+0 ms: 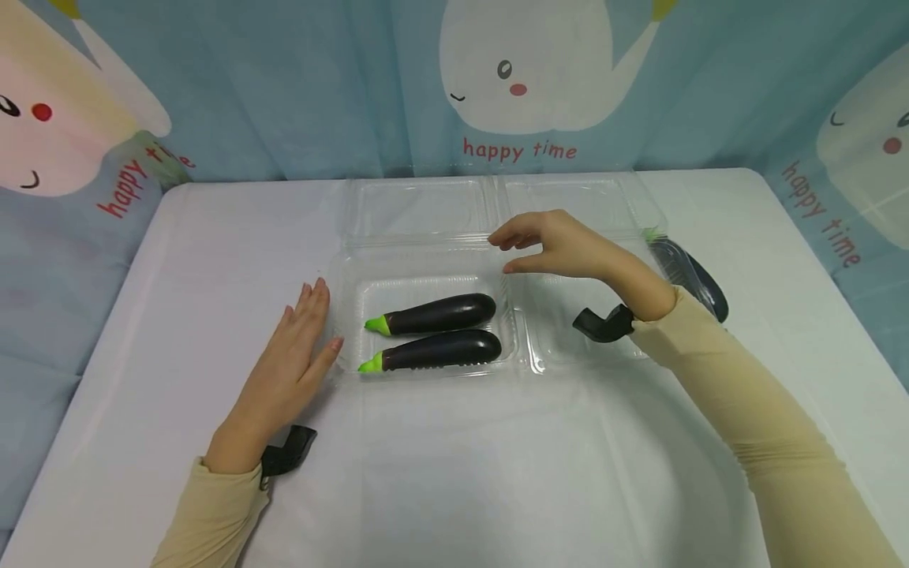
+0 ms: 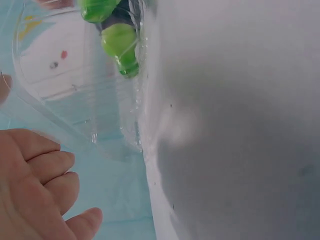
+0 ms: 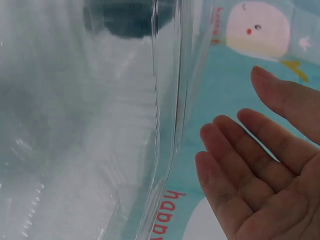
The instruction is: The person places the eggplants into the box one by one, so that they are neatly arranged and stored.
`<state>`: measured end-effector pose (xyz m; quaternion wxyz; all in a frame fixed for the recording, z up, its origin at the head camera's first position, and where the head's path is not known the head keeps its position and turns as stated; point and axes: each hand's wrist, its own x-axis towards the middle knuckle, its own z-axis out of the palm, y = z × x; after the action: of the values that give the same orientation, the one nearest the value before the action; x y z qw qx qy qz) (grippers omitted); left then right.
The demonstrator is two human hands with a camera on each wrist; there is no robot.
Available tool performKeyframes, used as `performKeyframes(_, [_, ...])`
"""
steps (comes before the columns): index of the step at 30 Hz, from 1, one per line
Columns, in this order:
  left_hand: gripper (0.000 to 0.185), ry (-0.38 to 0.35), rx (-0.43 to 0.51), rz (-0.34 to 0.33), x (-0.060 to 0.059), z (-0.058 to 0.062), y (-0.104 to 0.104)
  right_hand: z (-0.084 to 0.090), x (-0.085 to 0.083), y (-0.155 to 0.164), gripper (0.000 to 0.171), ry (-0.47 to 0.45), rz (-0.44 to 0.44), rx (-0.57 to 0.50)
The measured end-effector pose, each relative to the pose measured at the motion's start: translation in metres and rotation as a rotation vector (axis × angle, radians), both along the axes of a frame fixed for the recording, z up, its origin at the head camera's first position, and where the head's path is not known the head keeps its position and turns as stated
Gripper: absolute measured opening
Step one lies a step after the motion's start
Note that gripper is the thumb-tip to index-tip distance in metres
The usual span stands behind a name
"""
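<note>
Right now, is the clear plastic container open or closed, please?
Open: the clear plastic container has its lid folded back flat behind it, leaving the two eggplants uncovered.

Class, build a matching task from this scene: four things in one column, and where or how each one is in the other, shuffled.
Things:
1. left hand
2. right hand
3. two eggplants
4. third eggplant

Places:
A. in the clear tray's left compartment
B. flat on the table, beside the tray
C. raised above the tray
D. behind the right forearm

Pairs: 1-B, 2-C, 3-A, 4-D
</note>
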<state>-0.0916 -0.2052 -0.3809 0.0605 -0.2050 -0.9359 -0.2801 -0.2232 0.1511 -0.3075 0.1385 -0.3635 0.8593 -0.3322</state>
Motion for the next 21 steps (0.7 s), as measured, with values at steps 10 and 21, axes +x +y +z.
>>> performKeyframes(10, [0.058, -0.021, 0.101, 0.100, -0.004, 0.009, -0.012, 0.004, -0.014, 0.005, 0.033, -0.020, -0.097, -0.010])
performKeyframes(21, [0.045, -0.265, 0.469, 0.239, -0.063, 0.025, -0.032, 0.001, -0.035, 0.010, 0.030, -0.087, -0.277, 0.008])
